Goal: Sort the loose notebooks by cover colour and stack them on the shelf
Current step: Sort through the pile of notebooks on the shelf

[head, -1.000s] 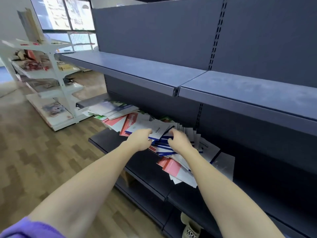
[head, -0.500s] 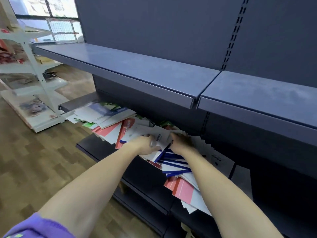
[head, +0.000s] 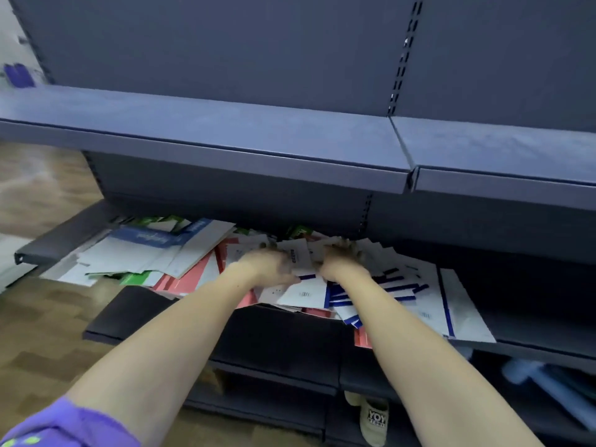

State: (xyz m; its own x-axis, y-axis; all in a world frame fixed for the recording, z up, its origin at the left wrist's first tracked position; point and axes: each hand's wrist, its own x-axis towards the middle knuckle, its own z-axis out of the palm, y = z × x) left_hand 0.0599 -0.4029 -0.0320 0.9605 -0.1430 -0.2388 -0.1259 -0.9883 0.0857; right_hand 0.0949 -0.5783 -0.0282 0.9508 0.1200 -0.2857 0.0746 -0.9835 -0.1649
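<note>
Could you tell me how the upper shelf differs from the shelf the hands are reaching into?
The upper shelf is bare on top; the lower shelf is littered with loose notebooks. The upper shelf is lit and looks blue-grey; the lower shelf lies in its shadow and looks darker. Both hands, left and right, rest on the lower one only. Both are flat metal boards.

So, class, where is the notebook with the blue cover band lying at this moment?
In the head view, the blue-banded notebook lies on top at the left end of the heap, under the upper shelf, left of the left hand.
</note>
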